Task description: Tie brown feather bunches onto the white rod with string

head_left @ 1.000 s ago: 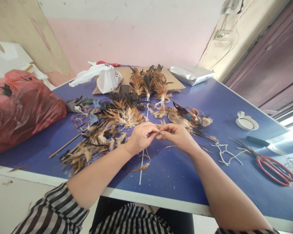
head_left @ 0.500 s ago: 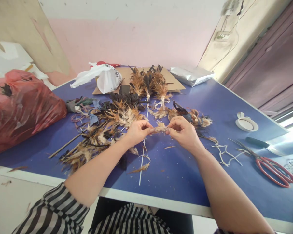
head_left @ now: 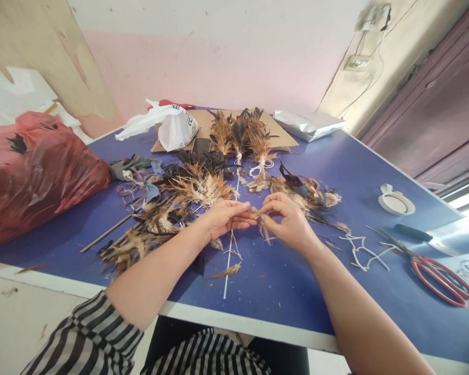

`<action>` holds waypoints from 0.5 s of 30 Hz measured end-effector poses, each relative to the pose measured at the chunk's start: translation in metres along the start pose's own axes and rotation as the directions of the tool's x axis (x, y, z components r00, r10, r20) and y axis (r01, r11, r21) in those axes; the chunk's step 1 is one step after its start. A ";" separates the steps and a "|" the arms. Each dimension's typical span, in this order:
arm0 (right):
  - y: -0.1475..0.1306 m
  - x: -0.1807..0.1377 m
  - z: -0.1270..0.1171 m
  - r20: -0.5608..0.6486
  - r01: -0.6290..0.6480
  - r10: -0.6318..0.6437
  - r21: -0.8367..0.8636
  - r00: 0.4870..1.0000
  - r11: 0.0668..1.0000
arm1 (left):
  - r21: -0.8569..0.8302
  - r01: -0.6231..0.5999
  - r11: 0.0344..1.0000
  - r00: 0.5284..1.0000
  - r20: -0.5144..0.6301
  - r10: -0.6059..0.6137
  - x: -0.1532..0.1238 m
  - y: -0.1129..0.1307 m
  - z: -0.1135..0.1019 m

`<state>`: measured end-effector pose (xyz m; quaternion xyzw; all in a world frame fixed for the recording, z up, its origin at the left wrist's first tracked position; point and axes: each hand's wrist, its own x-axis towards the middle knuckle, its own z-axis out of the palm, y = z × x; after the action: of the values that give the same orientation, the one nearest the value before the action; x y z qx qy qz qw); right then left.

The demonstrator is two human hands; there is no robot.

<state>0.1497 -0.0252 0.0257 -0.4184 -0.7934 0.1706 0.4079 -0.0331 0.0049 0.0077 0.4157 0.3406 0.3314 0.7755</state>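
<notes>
Over the middle of the blue table, my right hand pinches a small brown feather between thumb and fingertips. My left hand is turned partly palm up, its fingers stretched out and thumb apart, with its fingertips close to the feather. Whether they touch it I cannot tell. A pile of loose brown, cream and black feathers lies by my left forearm. Beyond my hands are feather bundles tied with white string, and another bundle sits past my right hand.
Red-handled scissors, a green-handled knife, white string and a roll of tape lie to the right. A red plastic bag stands at left. A white bag, cardboard and a silver packet are at the back.
Both hands were pinching the feathers between them; now my left fingers have opened out palm up, while a feather hangs from my right fingertips. The view has shifted slightly.
</notes>
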 end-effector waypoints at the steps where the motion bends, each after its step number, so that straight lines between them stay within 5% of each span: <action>1: -0.001 0.000 0.002 0.029 0.026 -0.026 -0.012 0.999 1.000 | -0.005 0.006 1.000 1.000 -0.020 -0.006 0.000 0.000 0.000; 10: -0.006 -0.003 0.008 0.143 0.152 -0.149 -0.016 0.978 0.988 | 0.035 0.065 0.997 0.988 -0.144 -0.059 0.003 -0.001 -0.003; 15: -0.005 -0.001 0.005 0.042 0.123 -0.121 -0.046 0.992 0.991 | 0.110 -0.106 0.988 0.958 -0.254 0.131 0.001 0.007 -0.005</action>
<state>0.1438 -0.0290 0.0253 -0.3754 -0.8294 0.1342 0.3914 -0.0377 0.0109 0.0116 0.4247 0.4294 0.4126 0.6819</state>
